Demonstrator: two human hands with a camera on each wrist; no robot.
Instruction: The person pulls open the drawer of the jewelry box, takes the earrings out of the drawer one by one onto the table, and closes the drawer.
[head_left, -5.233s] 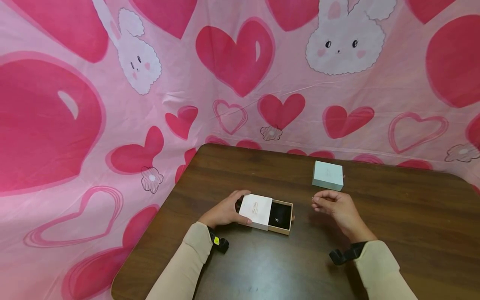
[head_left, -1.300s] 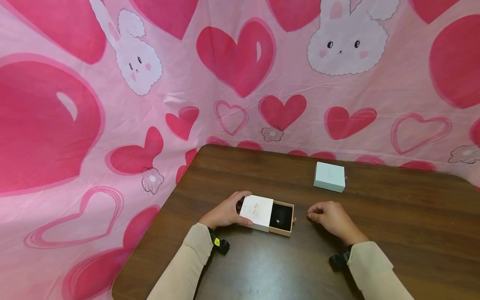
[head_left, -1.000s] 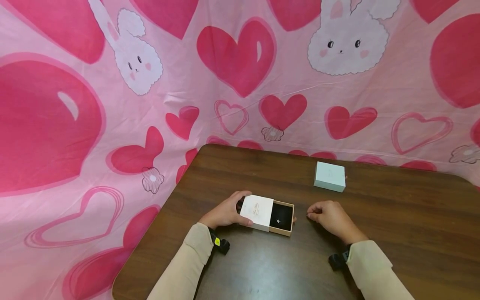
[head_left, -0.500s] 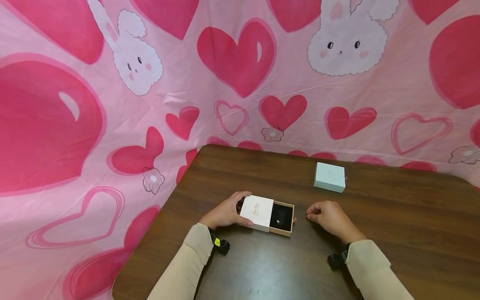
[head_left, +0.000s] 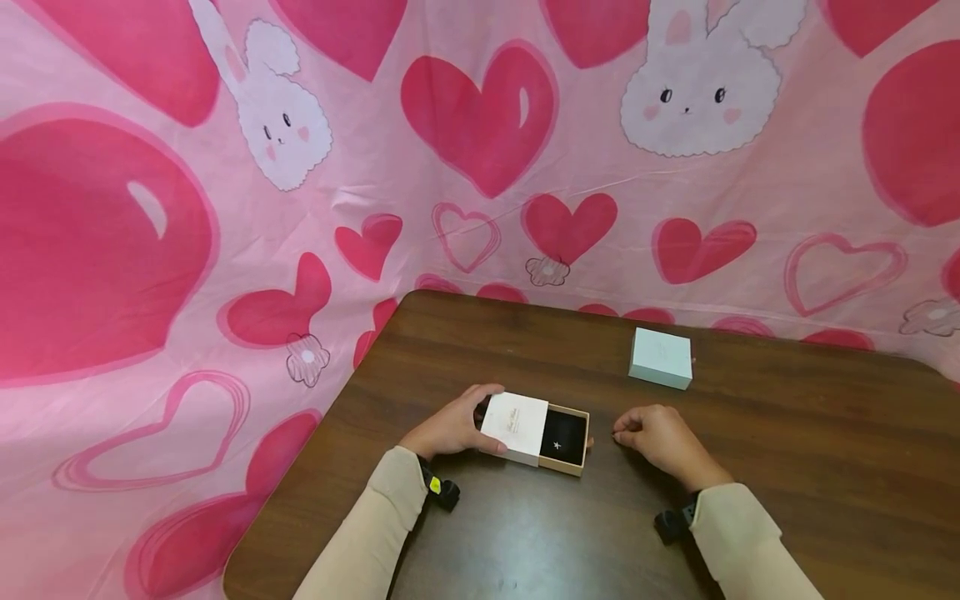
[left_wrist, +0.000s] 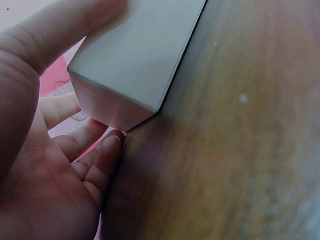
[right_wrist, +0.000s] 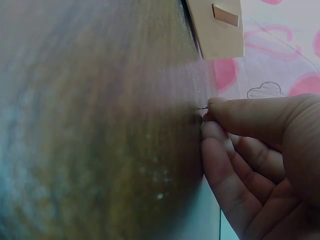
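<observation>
My left hand [head_left: 448,423] grips the closed end of a white jewellery box [head_left: 513,419], thumb along the near side and fingers round the far side. Its drawer [head_left: 561,470] is slid partly out to the right. A black pad [head_left: 564,423] lies inside, with a small silvery star-shaped earring [head_left: 557,446] on it. To the right of the drawer, my right hand [head_left: 663,437] is low over the table. Thumb and index finger pinch a tiny stud earring, whose thin pin [right_wrist: 202,108] pokes out in the right wrist view; the fingertips hide the rest.
A pale blue box [head_left: 660,354], closed, sits farther back on the brown wooden table [head_left: 480,350], behind my right hand. A ribbon tab [right_wrist: 226,16] sticks out of the drawer's front. A pink heart-patterned cloth [head_left: 480,217] hangs behind and left of the table.
Since the earliest frame, my right hand has come down and slightly left, nearer the drawer, still pinching the earring. In the last second it barely moves. My left hand and the box stay put.
</observation>
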